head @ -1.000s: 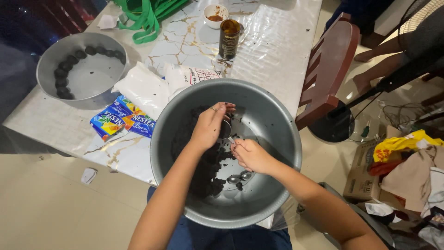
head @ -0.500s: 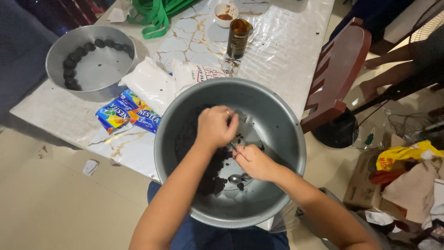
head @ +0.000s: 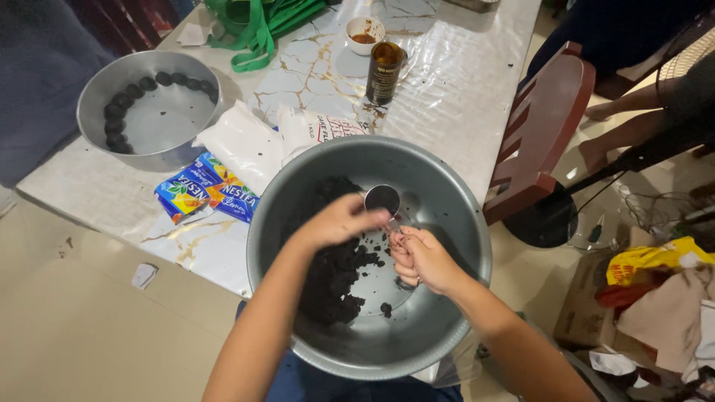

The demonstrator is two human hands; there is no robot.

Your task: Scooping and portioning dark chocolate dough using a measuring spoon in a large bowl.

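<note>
Large bowl point(head: 447, 298) at lower centre of frame, on near edge of table point(head: 462, 82). Crumb mixture point(head: 331, 275) in bowl, left half. Both hands inside bowl: left hand point(head: 339, 221) over mixture, right hand point(head: 421, 258) just right of it. Small round scoop point(head: 382, 199) between them, above. Round pan point(head: 145, 112) upper left, dark balls point(head: 123, 100) along its inner rim. Sachets point(head: 208, 195) between pan and bowl. Jar point(head: 385, 72) upper centre, small cup point(head: 365, 34) behind it. Chair point(head: 540, 141) right of table.
</note>
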